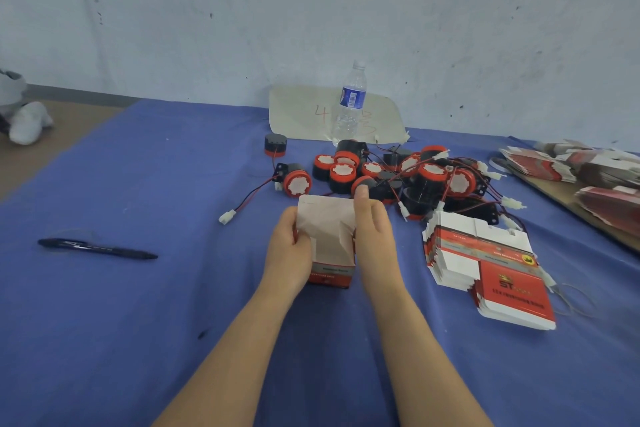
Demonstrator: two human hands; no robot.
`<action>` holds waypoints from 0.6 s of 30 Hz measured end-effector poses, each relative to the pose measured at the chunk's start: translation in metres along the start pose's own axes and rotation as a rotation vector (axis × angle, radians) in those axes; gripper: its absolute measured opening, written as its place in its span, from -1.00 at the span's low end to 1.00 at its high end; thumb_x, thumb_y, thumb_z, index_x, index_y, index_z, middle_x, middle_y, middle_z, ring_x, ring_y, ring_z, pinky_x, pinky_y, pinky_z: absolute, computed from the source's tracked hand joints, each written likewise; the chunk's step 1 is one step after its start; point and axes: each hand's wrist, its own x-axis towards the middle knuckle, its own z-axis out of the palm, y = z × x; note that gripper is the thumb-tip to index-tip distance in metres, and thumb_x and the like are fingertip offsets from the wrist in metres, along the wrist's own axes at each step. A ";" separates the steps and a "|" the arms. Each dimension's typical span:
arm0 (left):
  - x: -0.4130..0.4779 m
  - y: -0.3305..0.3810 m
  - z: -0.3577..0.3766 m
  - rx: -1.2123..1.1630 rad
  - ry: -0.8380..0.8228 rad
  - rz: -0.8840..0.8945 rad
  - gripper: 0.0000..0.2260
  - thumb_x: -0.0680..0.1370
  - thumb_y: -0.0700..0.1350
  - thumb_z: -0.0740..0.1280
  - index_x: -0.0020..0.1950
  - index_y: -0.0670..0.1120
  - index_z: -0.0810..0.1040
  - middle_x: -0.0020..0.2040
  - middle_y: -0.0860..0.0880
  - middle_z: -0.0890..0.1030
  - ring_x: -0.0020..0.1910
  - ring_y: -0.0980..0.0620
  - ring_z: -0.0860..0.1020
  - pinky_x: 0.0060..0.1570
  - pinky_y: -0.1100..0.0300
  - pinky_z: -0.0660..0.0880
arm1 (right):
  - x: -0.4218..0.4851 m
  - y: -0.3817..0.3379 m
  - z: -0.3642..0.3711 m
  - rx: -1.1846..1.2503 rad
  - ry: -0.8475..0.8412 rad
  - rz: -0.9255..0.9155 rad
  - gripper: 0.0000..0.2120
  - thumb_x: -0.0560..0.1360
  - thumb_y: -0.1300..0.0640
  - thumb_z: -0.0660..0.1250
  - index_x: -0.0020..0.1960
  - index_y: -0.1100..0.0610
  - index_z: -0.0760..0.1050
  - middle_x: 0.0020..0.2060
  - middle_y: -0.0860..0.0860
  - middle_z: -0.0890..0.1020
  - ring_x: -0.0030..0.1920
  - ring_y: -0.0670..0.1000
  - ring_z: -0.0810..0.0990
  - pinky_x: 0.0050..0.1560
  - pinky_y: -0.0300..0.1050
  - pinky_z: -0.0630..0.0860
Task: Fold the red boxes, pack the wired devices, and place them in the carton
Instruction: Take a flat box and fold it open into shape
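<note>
On the head view, my left hand (pixel 289 248) and right hand (pixel 375 236) each clasp a side of one red box (pixel 327 232), upright on the table (pixel 138 322), top open. Early days, I judge: wired devices (pixel 408 173) lie heaped behind, unpacked; no carton shows.

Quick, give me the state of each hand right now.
Left hand: grips the left side of the red box, fingers curled on it.
Right hand: holds the box's right side, thumb pointing up along its open flap.
</note>
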 end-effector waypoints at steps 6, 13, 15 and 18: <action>0.000 0.006 -0.002 -0.217 0.091 -0.141 -0.73 0.61 -0.14 0.09 -0.03 0.04 0.58 -0.09 0.02 0.61 -0.15 0.08 0.55 -0.40 0.36 0.47 | -0.001 -0.007 -0.018 -0.117 -0.320 0.031 -0.84 0.53 0.07 0.26 0.01 0.04 0.61 -0.13 0.02 0.65 -0.14 -0.03 0.54 -0.13 -0.11 0.48; -0.004 0.009 -0.003 -0.122 0.027 -0.046 -0.94 0.61 0.04 0.22 -0.01 0.19 0.47 -0.07 0.18 0.54 -0.12 0.22 0.52 -0.31 0.42 0.43 | 0.000 0.000 -0.019 -0.385 -0.347 -0.135 -0.75 0.53 -0.03 0.32 0.20 -0.04 0.53 0.06 -0.12 0.60 0.03 -0.13 0.57 -0.01 -0.26 0.53; -0.004 0.007 -0.003 -0.065 0.016 -0.013 -0.93 0.60 0.07 0.23 0.08 0.17 0.44 -0.04 0.22 0.51 -0.07 0.22 0.51 -0.32 0.46 0.44 | 0.000 0.000 -0.019 -0.409 -0.318 -0.158 -0.75 0.54 -0.06 0.30 0.20 -0.04 0.53 0.05 -0.14 0.60 0.03 -0.14 0.56 -0.02 -0.28 0.52; -0.004 0.007 -0.002 -0.073 0.022 -0.013 -0.83 0.56 0.15 0.25 0.09 0.13 0.45 0.00 0.17 0.53 -0.01 0.16 0.52 -0.22 0.37 0.45 | -0.002 -0.002 -0.019 -0.420 -0.354 -0.180 -0.66 0.50 -0.19 0.27 0.20 -0.08 0.51 0.07 -0.18 0.58 0.04 -0.18 0.53 -0.07 -0.37 0.47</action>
